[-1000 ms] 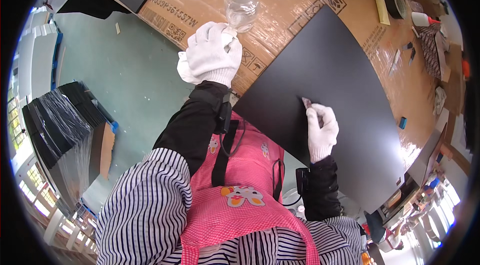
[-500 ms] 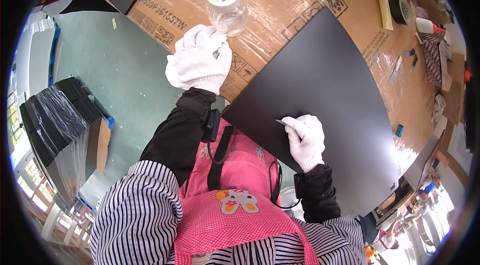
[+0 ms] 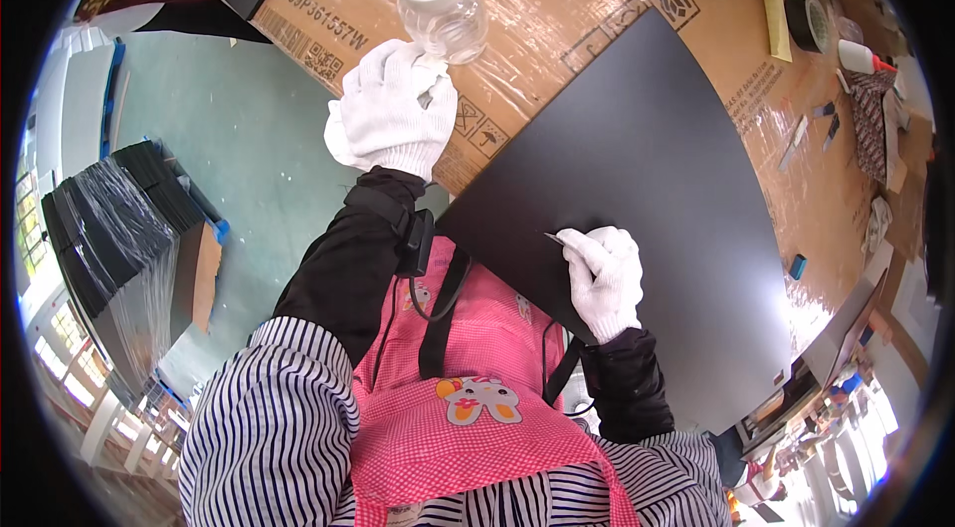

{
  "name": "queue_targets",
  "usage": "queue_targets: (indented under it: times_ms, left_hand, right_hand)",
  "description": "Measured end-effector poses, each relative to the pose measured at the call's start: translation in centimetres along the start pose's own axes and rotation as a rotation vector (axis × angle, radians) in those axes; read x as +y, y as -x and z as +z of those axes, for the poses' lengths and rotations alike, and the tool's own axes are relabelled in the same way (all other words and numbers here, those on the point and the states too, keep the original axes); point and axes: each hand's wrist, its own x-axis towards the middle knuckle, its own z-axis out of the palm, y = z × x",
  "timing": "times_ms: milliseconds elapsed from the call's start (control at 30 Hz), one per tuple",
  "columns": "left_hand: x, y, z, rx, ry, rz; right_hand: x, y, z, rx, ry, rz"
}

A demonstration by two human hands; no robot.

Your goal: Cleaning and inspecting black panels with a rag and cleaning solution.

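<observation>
My left hand, in a white knit glove, is closed over the edge of the cardboard. A white cloth shows crumpled at its fingers, partly hidden by the glove. Just beyond the fingertips stands a clear jar with a white lid. My right hand, also white-gloved, pinches a thin blade whose small tip sticks out to the left. Most of the blade is hidden in the fingers. That hand is over a large smooth black panel, near its front left edge; contact with the panel is hard to tell.
Under the panel lies a plastic-wrapped cardboard box. At the right are a tape roll, a white bottle with a red tip, a knife and a small blue block. Wrapped black panels stack on the green floor at left.
My left hand has shifted slightly left and up. The jar appears a little further left and tilted in view. My right hand keeps its pinch with barely any movement.
</observation>
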Motion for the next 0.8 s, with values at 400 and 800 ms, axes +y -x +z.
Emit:
queue_targets:
  times_ms: [400, 800]
  left_hand:
    - [-0.2, 0.0, 0.2, 0.023, 0.006, 0.01]
    - [0.0, 0.0, 0.2, 0.023, -0.015, 0.003]
  right_hand:
    - [-0.5, -0.8, 0.2, -0.019, 0.032, -0.01]
    - [-0.8, -1.0, 0.0, -0.075, 0.003, 0.03]
